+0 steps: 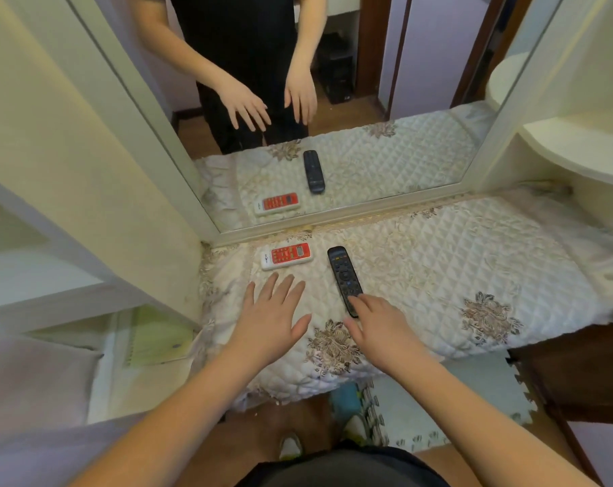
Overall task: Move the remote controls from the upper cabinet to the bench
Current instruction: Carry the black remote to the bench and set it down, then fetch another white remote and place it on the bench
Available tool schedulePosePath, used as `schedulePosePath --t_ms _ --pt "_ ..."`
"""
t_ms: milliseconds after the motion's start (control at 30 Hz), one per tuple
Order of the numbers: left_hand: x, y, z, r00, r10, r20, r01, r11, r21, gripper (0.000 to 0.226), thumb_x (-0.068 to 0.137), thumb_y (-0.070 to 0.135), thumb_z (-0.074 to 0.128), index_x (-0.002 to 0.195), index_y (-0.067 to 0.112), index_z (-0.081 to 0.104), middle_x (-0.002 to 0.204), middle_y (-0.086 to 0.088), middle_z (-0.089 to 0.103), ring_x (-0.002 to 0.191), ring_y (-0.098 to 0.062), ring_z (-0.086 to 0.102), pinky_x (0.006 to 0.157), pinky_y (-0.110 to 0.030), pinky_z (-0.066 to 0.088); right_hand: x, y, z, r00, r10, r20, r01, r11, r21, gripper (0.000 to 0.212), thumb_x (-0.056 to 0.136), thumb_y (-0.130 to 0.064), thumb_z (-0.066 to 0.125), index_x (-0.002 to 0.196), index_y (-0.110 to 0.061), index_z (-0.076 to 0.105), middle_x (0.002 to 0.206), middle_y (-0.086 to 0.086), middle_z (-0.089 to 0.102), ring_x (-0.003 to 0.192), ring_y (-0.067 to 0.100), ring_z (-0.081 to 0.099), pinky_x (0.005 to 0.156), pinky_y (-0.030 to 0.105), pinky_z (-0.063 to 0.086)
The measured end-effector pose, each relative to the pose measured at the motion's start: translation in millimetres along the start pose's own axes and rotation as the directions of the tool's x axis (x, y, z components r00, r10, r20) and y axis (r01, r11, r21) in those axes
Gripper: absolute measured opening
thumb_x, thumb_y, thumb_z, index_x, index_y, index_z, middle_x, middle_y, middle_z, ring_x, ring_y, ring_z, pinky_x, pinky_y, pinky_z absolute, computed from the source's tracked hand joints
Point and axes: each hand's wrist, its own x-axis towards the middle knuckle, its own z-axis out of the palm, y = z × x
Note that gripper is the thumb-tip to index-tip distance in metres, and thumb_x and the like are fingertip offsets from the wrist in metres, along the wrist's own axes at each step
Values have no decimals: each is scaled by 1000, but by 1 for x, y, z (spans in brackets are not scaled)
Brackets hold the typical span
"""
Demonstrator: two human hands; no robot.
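Observation:
Two remotes lie on the quilted bench cover [456, 261] in front of a mirror. The white remote with a red face [287, 255] lies crosswise near the mirror's lower left corner. The black remote [343, 275] lies lengthwise to its right. My left hand [273, 318] hovers flat with fingers spread just below the white remote, holding nothing. My right hand [379, 325] has straight fingers, and its fingertips touch the near end of the black remote.
A tall mirror [333, 100] stands behind the bench and reflects both remotes and the person's hands. Cream cabinet panels and open shelves [70, 240] rise at the left. Rounded white shelves [579, 145] sit at the right. Foam mats cover the floor below.

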Motion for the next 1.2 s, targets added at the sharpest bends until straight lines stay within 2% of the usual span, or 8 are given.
schedulePosePath --t_ms 67,233,400,467,733,900,1100,1200 --pt "-9 -4 0 1000 -1 -9 1 1000 -16 73 89 61 13 150 25 31 157 -2 31 147 -28 21 115 -57 15 -6 -11 1 1000 7 -20 -8 1000 -8 69 90 -53 17 139 -14 45 141 10 51 127 29 49 100 42 42" --pt "-38 -25 2 1000 11 4 -11 999 -41 78 83 63 0 153 30 15 161 3 16 149 -24 9 117 -53 6 -22 -45 8 996 14 -84 -19 998 -65 59 91 -47 32 133 -11 53 134 14 57 120 32 56 95 43 49" --pt "-68 -57 4 998 64 -9 -65 997 -45 74 85 62 0 153 35 7 161 3 16 149 -22 10 116 -54 13 -46 -87 12 990 52 -128 -63 994 -84 57 94 -45 31 132 -11 55 134 14 58 120 33 57 95 44 49" --pt "-77 -65 5 996 88 -24 -89 995 -53 74 85 62 2 153 34 9 161 3 19 149 -22 12 116 -54 14 -59 -100 13 986 73 -148 -87 992 -94 58 96 -46 26 134 -11 53 135 13 57 121 33 56 96 43 48" --pt "-99 -51 6 965 261 27 -259 964 -53 76 82 62 -3 153 34 -2 163 5 8 150 -21 2 116 -53 5 -120 -125 21 929 264 -259 -291 954 -72 57 94 -46 38 144 -18 39 147 10 44 135 30 42 109 47 34" --pt "-105 -14 10 888 453 -83 -457 888 -44 66 92 60 19 151 30 25 155 1 35 144 -25 28 110 -59 25 -172 -116 25 878 405 -255 -436 896 -78 59 96 -49 32 143 -15 42 148 12 44 135 32 42 110 48 36" --pt "-114 53 4 793 606 -58 -608 794 -21 69 90 61 14 152 30 24 158 1 29 147 -24 21 113 -57 18 -240 -98 33 760 584 -285 -615 788 -24 59 95 -48 33 145 -17 38 149 10 42 136 30 41 110 48 35" --pt "-128 94 1 704 709 -27 -709 705 9 68 92 61 15 153 32 12 161 4 17 149 -21 11 116 -56 11 -281 -90 39 681 672 -291 -698 716 18 60 94 -49 31 146 -19 35 150 9 40 137 30 40 112 47 30"
